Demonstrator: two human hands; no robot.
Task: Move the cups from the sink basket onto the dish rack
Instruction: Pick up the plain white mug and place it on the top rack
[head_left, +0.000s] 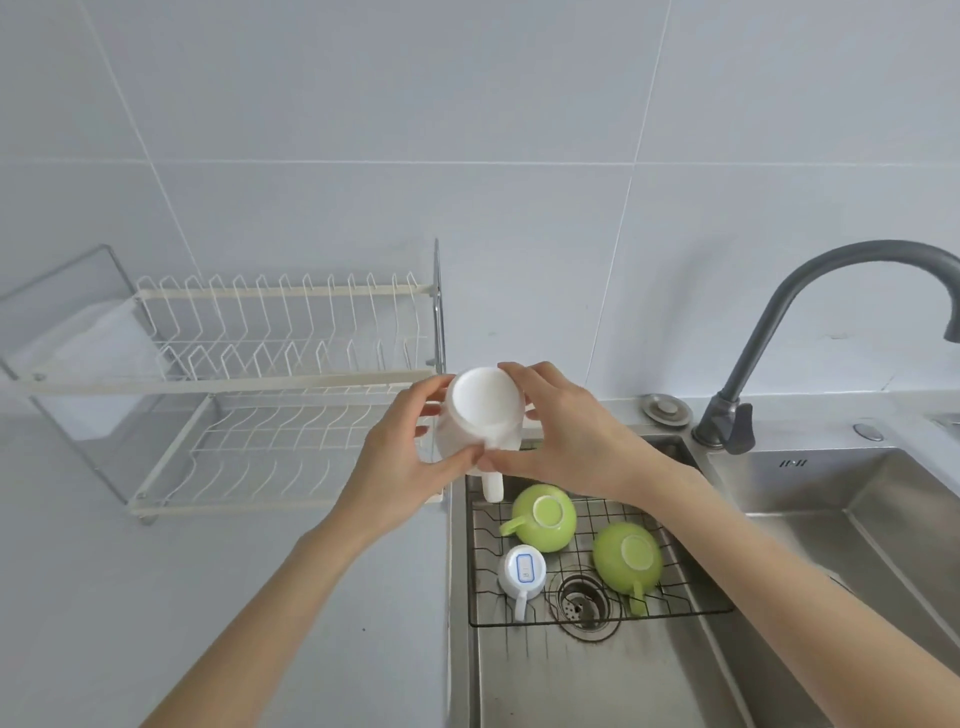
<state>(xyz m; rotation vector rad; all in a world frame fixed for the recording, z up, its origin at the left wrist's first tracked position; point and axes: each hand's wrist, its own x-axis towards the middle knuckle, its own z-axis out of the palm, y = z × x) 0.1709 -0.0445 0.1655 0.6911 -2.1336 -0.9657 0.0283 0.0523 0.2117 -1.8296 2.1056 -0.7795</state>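
Both hands hold a white mug (480, 410) upside down, base towards me, handle pointing down, above the sink's left rim. My left hand (400, 457) grips its left side and my right hand (566, 431) grips its right side. Below, the black wire sink basket (691, 587) holds two green cups (545, 517) (628, 556) and a small white cup (522, 569) with a blue label, all upside down. The white two-tier dish rack (280, 384) stands on the counter to the left, with no dishes on it.
A grey faucet (810, 332) arches over the steel double sink (831, 519) at the right. A drain (584, 603) sits under the basket. A round cap (666, 409) lies on the sink ledge. Tiled wall stands behind; white counter (156, 597) lies left.
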